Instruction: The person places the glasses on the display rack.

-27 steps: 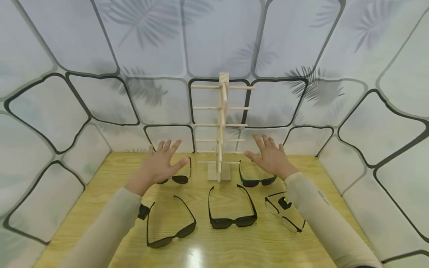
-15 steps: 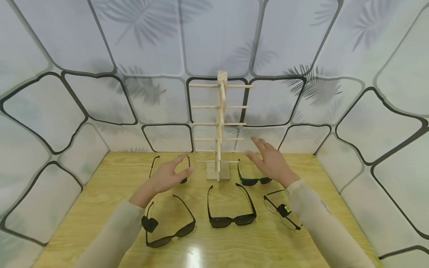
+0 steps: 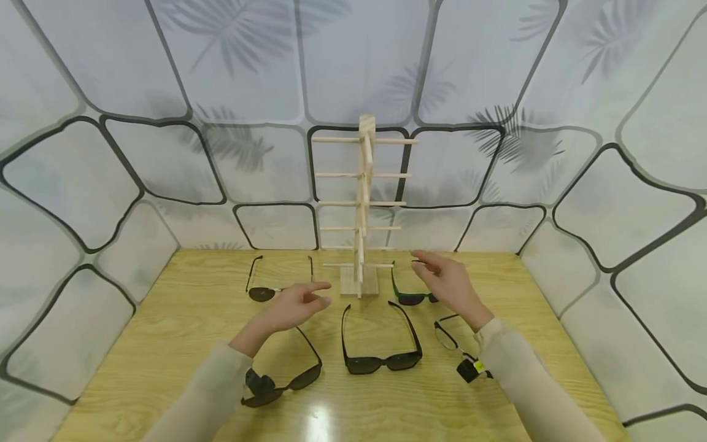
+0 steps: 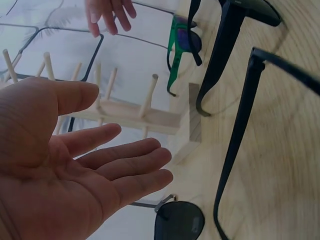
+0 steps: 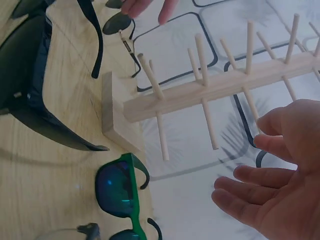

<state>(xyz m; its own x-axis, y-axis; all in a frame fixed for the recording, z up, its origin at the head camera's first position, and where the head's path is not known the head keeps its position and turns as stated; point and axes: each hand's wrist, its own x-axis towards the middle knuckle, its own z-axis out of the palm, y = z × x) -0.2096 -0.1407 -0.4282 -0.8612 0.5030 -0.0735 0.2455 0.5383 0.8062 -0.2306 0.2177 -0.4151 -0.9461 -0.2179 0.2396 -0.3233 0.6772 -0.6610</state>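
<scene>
Above the table, my left hand (image 3: 289, 308) hangs between the back-left thin-framed sunglasses (image 3: 261, 294) and the front-left black sunglasses (image 3: 305, 378), fingers loosely extended and holding nothing. My right hand (image 3: 448, 283) is over the green-framed sunglasses (image 3: 410, 299), hiding part of them; it too is empty. Between the hands stands a wooden rack (image 3: 364, 184) with several bare pegs. In the left wrist view the left palm (image 4: 75, 185) faces the camera. The right wrist view has the right hand's (image 5: 270, 185) relaxed fingers near the rack's pegs (image 5: 210, 125).
Large black sunglasses (image 3: 364, 366) lie at the middle of the wooden table (image 3: 166, 319), temples toward the rack's base. Clear-lens glasses (image 3: 445, 337) lie at the right, partly behind the right wrist's camera (image 3: 467, 370). Patterned cloth walls (image 3: 254, 166) stand behind and at both sides.
My left hand has moved toward the front and right, uncovering the back-left sunglasses. My right hand has lowered and come slightly nearer. The glasses and rack have not moved.
</scene>
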